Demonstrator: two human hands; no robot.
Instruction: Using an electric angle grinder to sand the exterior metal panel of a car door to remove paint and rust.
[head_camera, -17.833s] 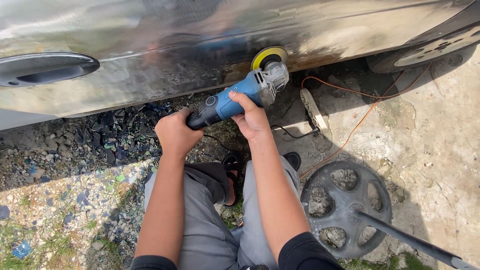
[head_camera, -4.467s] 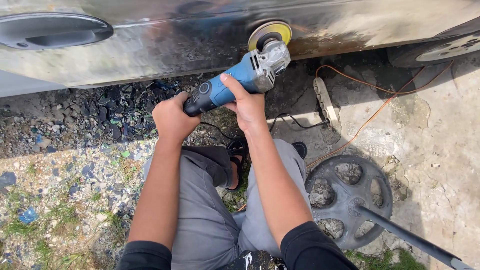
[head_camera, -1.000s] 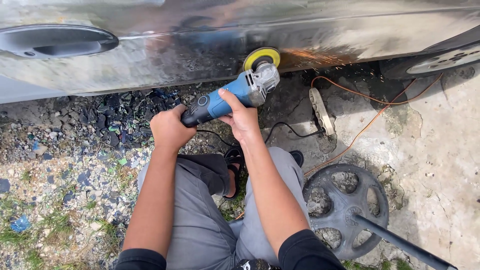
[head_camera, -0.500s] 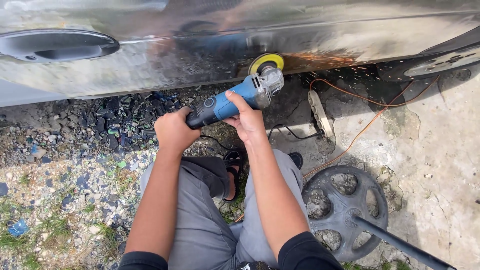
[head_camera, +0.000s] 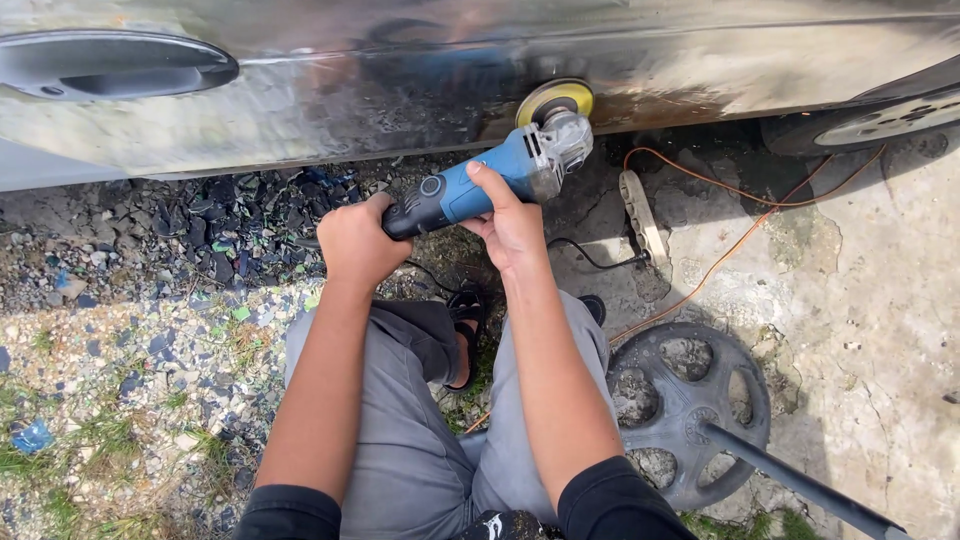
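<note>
I hold a blue angle grinder with both hands. My left hand is wrapped around its black rear handle. My right hand grips the blue body just behind the grey gear head. The yellow sanding disc presses against the lower edge of a bare, sanded car body panel. I am crouched in grey trousers, with a sandalled foot between my knees.
A dark door handle sits at the panel's upper left. A car wheel shows at the right. An orange cord and a power strip lie on the concrete. A round black stand base with a pole is at my right knee. Gravel and grass at left.
Over the last second the grinder has shifted slightly along the panel's lower edge, and the disc stays against the metal. Both hands keep their grip.
</note>
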